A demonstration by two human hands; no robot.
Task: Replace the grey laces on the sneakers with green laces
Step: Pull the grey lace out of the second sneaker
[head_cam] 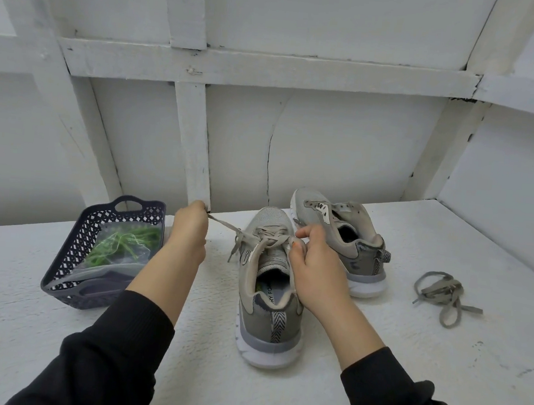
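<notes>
- My left hand (pixel 189 228) pinches the grey lace (pixel 225 224) end, taut, centre frame.
- My right hand (pixel 315 264) grips the near sneaker (pixel 268 315) at its eyelets.
- Green laces (pixel 126 241) bagged in basket (pixel 71 249), left.

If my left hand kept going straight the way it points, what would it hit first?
Likely the white upright wall batten: the left hand, pinching the grey lace, points away toward its base. Nothing shows between, though depth is unclear.

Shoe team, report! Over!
Left hand pinches grey lace end, taut. Right hand pinches lace at near sneaker. Far sneaker unlaced. Green laces bagged in basket.
</notes>
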